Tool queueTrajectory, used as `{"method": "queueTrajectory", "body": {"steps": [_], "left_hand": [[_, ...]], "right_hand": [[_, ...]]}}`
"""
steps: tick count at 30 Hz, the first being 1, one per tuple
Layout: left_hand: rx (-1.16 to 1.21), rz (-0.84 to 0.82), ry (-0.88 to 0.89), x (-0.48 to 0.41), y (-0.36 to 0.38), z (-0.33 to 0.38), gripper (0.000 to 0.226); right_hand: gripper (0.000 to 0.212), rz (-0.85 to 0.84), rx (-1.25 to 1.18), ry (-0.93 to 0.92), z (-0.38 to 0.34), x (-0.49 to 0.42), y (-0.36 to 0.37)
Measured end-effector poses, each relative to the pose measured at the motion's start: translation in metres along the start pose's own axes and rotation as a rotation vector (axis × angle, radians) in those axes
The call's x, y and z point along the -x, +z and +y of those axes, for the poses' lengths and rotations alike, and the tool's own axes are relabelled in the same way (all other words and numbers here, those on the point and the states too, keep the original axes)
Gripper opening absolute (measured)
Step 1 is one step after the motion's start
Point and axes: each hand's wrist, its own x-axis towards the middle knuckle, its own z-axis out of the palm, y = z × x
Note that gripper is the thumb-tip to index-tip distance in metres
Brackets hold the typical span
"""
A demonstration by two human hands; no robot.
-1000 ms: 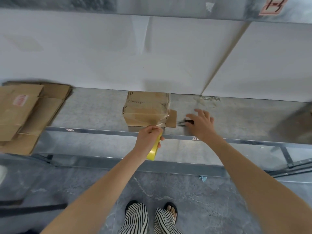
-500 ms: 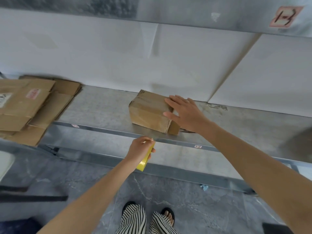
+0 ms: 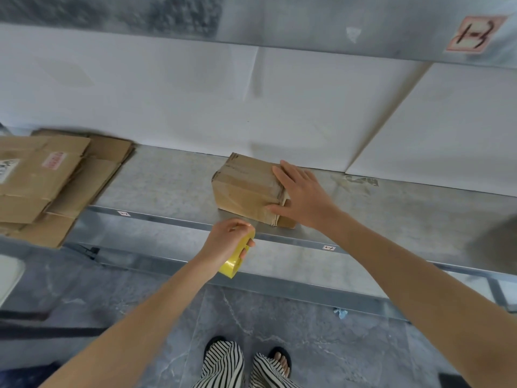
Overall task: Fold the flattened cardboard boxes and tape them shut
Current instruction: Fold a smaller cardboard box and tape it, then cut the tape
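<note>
Since half a second ago our right hand (image 3: 303, 198) has slid a little toward the box's (image 3: 247, 191) right end, and the box has turned slightly under it; a second ago that hand was off to the right, away from the box.

The box sits folded on the metal shelf (image 3: 167, 183), near the front edge and about midway along what we see of it, set at a slant to that edge. Glossy tape strips run across its top and down its near face. At its right end a small flap (image 3: 288, 223) sticks out low, not pressed flat. Our right hand lies spread over that end, palm down, fingers (image 3: 282, 170) extended across the top corner and the thumb against the near face; it rests on the box and grips nothing.

Our left hand (image 3: 226, 242) hangs just in front of the shelf edge, below the box and apart from it, its fingers curled tight around a yellow tape roll (image 3: 233, 263). Whether a strand of tape runs from the roll to the box we cannot tell; the picture is too soft there.

Farther left on the shelf lies a stack of flattened boxes (image 3: 53, 180), well apart from the folded one. A white wall (image 3: 195, 102) backs the shelf. Below are the grey floor (image 3: 321, 345) and our striped trousers (image 3: 223, 365).
</note>
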Motion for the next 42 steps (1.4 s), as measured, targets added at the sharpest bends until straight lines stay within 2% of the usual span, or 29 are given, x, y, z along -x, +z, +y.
{"method": "queueTrajectory", "body": {"steps": [8,13,18,22,28,31,38,40,42], "left_hand": [[0.021,-0.064,0.040,0.003,-0.008,0.018,0.015],[0.031,0.016,0.125,0.002,-0.023,0.030,0.013],[-0.222,0.115,0.259,-0.010,-0.055,0.032,0.026],[-0.507,0.182,0.319,-0.023,-0.076,0.027,0.029],[-0.668,0.393,0.297,-0.037,-0.087,0.016,0.005],[-0.676,0.469,0.333,-0.038,-0.084,0.010,0.008],[-0.727,0.463,0.539,-0.051,-0.093,-0.003,0.023],[-0.856,0.411,0.614,-0.058,-0.101,-0.008,0.028],[-1.039,0.321,0.612,-0.064,-0.105,-0.011,0.042]], "right_hand": [[0.101,-0.019,0.063,0.057,-0.006,0.001,0.002],[0.095,0.016,0.001,0.130,-0.017,0.000,0.003],[0.086,0.121,-0.028,0.283,-0.034,0.003,0.012],[0.091,0.152,0.076,0.363,-0.049,0.000,0.015],[0.099,0.127,0.156,0.428,-0.063,0.000,0.015],[0.099,0.130,0.168,0.456,-0.067,0.002,0.016],[0.101,0.150,0.169,0.525,-0.074,0.000,0.020],[0.105,0.148,0.166,0.547,-0.077,-0.001,0.022],[0.107,0.141,0.160,0.560,-0.080,-0.001,0.022]]}}
